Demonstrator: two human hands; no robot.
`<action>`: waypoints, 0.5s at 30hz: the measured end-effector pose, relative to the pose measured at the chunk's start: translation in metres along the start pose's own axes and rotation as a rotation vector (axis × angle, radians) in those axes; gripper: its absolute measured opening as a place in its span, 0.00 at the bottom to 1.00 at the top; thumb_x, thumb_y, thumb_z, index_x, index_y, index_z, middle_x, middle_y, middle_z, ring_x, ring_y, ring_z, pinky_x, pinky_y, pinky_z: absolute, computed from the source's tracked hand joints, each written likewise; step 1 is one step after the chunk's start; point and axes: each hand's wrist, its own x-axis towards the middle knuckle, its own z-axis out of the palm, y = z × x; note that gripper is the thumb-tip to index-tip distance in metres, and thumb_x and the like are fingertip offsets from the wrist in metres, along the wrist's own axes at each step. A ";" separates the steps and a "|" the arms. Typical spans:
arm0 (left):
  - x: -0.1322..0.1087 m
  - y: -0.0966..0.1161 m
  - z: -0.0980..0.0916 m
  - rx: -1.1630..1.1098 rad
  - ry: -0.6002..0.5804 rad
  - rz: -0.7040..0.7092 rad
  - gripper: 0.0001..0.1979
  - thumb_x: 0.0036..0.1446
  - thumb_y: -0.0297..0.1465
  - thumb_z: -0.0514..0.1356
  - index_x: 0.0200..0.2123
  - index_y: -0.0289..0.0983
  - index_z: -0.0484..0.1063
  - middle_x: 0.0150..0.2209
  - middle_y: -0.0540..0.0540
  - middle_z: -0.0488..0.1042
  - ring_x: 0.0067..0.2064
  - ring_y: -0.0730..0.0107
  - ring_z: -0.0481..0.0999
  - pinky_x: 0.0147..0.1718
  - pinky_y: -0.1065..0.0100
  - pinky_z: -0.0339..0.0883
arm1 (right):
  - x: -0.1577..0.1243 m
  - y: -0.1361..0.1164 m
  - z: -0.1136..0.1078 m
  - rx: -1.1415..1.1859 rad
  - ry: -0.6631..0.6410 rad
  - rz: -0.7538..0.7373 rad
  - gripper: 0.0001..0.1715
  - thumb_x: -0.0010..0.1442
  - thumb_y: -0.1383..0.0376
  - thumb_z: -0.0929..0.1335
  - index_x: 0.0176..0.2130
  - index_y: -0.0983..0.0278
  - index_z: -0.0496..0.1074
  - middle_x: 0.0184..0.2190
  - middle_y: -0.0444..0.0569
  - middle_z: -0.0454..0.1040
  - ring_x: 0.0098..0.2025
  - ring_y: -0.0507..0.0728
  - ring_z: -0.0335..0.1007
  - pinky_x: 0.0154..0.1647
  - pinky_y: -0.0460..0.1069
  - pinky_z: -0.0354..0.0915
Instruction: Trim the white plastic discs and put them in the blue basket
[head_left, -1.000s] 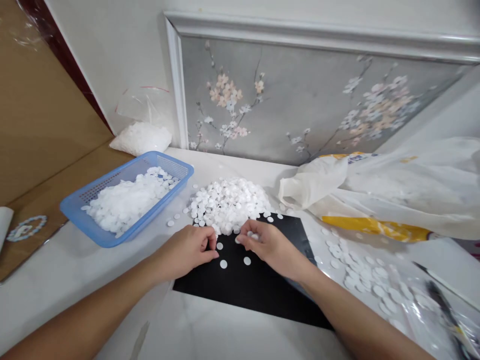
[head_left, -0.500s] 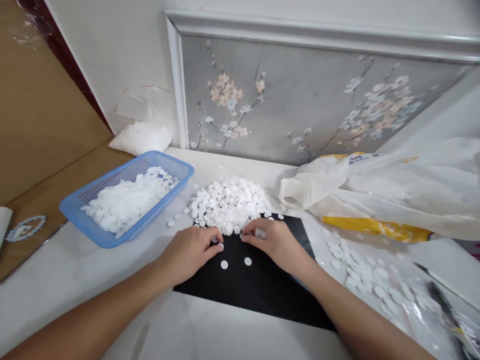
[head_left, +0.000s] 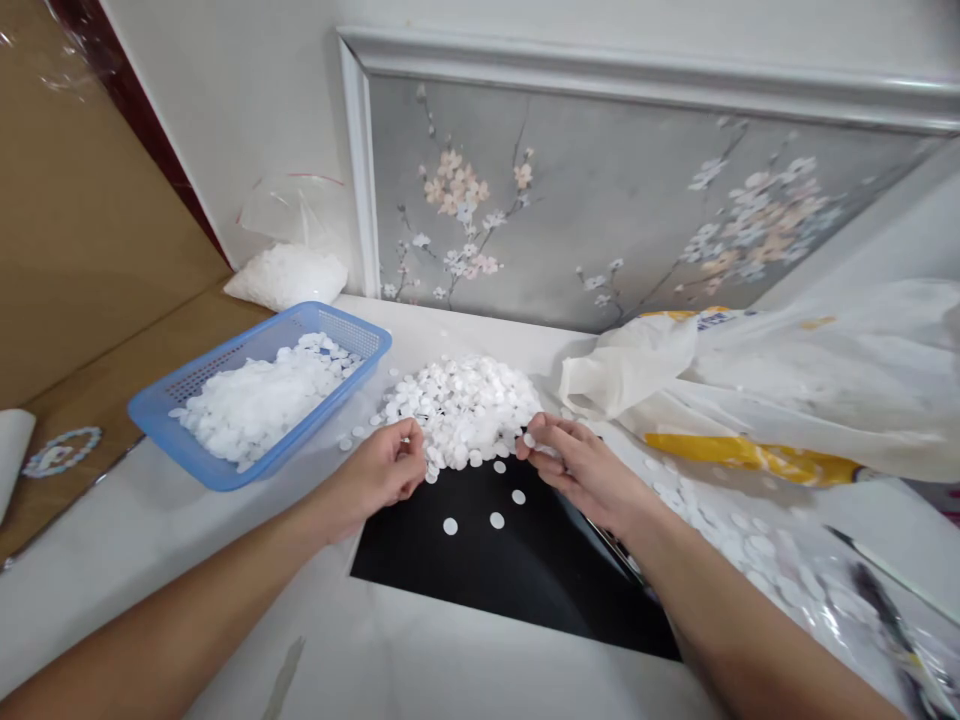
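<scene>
A heap of small white round discs (head_left: 465, 400) lies at the back of a black sheet (head_left: 480, 585). My left hand (head_left: 386, 470) is at the heap's left front, its fingers curled together; whatever they may hold is hidden. At the heap's right side, my right hand (head_left: 581, 465) pinches a white disc (head_left: 529, 440) between thumb and fingertips. Several loose discs lie flat on the sheet between the hands, among them a front-left disc (head_left: 450, 526), a middle disc (head_left: 496, 520) and one nearer the right hand, a single disc (head_left: 518, 497).
A blue basket (head_left: 157, 425) with many white discs stands at left, a clear bag of white pieces (head_left: 289, 277) behind it. To the right are a large white plastic bag (head_left: 787, 380), scattered discs (head_left: 720, 540) and a black pen-like tool (head_left: 881, 600). A framed painting (head_left: 555, 220) stands behind.
Both hands have drawn apart, the left toward the left and the right up and rightward. Another disc now lies on the black sheet near my right hand, whose near edge looks slightly lifted.
</scene>
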 end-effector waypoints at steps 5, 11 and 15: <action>0.000 0.011 -0.012 -0.335 -0.010 -0.110 0.06 0.48 0.30 0.55 0.29 0.38 0.58 0.21 0.54 0.64 0.17 0.81 0.49 0.18 0.72 0.37 | 0.002 0.003 -0.005 -0.145 -0.084 0.018 0.15 0.49 0.55 0.70 0.27 0.64 0.67 0.22 0.42 0.66 0.18 0.45 0.45 0.17 0.44 0.39; 0.002 0.003 -0.014 0.319 0.101 0.076 0.11 0.51 0.39 0.60 0.26 0.38 0.70 0.20 0.55 0.58 0.23 0.76 0.58 0.23 0.72 0.48 | 0.002 0.014 0.002 -0.849 0.065 -0.254 0.07 0.48 0.60 0.71 0.25 0.61 0.71 0.24 0.43 0.72 0.26 0.54 0.64 0.29 0.48 0.58; -0.001 -0.001 -0.006 0.775 0.123 0.122 0.06 0.55 0.37 0.58 0.30 0.42 0.72 0.19 0.55 0.63 0.24 0.71 0.63 0.26 0.70 0.49 | 0.001 0.014 0.005 -0.922 0.037 -0.354 0.08 0.55 0.61 0.65 0.26 0.61 0.69 0.25 0.45 0.72 0.25 0.53 0.63 0.27 0.48 0.58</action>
